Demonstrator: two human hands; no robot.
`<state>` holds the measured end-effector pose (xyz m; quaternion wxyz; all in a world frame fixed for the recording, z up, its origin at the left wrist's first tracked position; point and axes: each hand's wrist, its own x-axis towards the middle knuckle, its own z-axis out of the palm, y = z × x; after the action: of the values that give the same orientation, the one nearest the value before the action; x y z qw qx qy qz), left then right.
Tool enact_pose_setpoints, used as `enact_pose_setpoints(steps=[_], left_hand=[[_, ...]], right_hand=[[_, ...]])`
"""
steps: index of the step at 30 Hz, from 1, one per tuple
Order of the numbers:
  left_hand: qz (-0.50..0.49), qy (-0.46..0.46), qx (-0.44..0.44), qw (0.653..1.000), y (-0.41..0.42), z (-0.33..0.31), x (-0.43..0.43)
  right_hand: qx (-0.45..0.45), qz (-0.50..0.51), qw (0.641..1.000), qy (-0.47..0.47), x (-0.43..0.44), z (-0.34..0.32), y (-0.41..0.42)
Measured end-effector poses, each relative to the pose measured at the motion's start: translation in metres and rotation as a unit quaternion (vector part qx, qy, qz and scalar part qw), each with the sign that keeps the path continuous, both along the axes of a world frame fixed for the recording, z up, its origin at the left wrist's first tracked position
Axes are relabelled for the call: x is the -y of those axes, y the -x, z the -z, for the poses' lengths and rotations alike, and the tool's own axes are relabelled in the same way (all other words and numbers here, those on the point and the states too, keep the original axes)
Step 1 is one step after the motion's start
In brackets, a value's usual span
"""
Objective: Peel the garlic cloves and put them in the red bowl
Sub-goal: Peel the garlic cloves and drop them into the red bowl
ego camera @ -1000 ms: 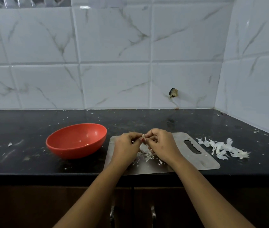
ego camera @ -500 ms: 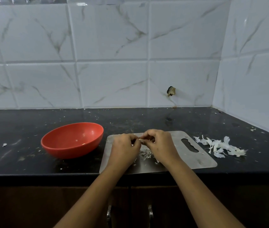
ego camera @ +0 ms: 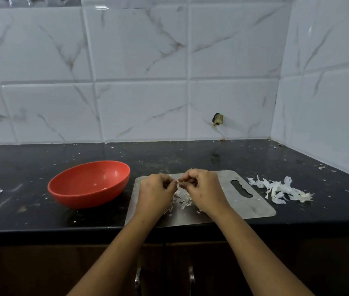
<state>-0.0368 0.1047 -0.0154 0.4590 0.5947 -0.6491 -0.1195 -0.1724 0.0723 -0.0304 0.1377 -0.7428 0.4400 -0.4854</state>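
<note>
Above a steel cutting board [ego camera: 254, 201], my left hand [ego camera: 155, 192] and my right hand [ego camera: 203, 189] meet fingertip to fingertip. Between them they pinch a small garlic clove [ego camera: 177, 182], of which only a pale tip shows. Under the hands a small heap of white garlic skin [ego camera: 183, 199] lies on the board. The red bowl [ego camera: 88, 184] sits on the black counter just left of the board, a hand's width from my left hand. Its inside looks bare apart from a few specks.
A larger pile of garlic peels [ego camera: 280, 190] lies on the counter right of the board. Tiled walls close the back and the right side. The counter's front edge [ego camera: 41, 230] runs just under my wrists, with cabinet door handles [ego camera: 191, 276] below.
The hands stay together over the board, working the clove between the fingertips. The view has shifted slightly; nothing else on the counter has moved.
</note>
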Motion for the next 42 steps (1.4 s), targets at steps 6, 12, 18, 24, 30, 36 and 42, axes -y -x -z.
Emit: enact_pose_setpoints(steps=[6, 12, 18, 24, 30, 36, 42], left_hand=[[0.013, -0.003, -0.034, 0.999, -0.003, 0.002, 0.001], [0.014, -0.006, -0.019, 1.000, -0.004, 0.000, -0.001], [0.003, -0.009, -0.024, 1.000, -0.004, 0.000, 0.001], [0.015, -0.031, -0.127, 0.991, -0.008, 0.003, 0.004], [0.033, -0.059, -0.218, 0.974, -0.012, 0.004, 0.009], [0.030, -0.077, -0.200, 0.976, -0.010, 0.004, 0.007], [0.028, -0.062, -0.148, 0.987, -0.003, 0.001, 0.002]], right_hand=[[-0.009, -0.020, 1.000, -0.007, 0.000, 0.000, 0.000], [-0.030, -0.038, 0.999, -0.009, -0.001, 0.000, 0.000], [-0.021, -0.052, 0.998, -0.021, -0.003, -0.002, 0.001], [0.062, -0.060, 0.995, -0.048, -0.004, -0.005, 0.002], [0.140, -0.101, 0.981, -0.083, -0.005, -0.006, 0.004], [0.275, -0.149, 0.943, -0.112, -0.010, -0.011, 0.008], [0.252, -0.130, 0.951, -0.121, -0.009, -0.010, 0.008]])
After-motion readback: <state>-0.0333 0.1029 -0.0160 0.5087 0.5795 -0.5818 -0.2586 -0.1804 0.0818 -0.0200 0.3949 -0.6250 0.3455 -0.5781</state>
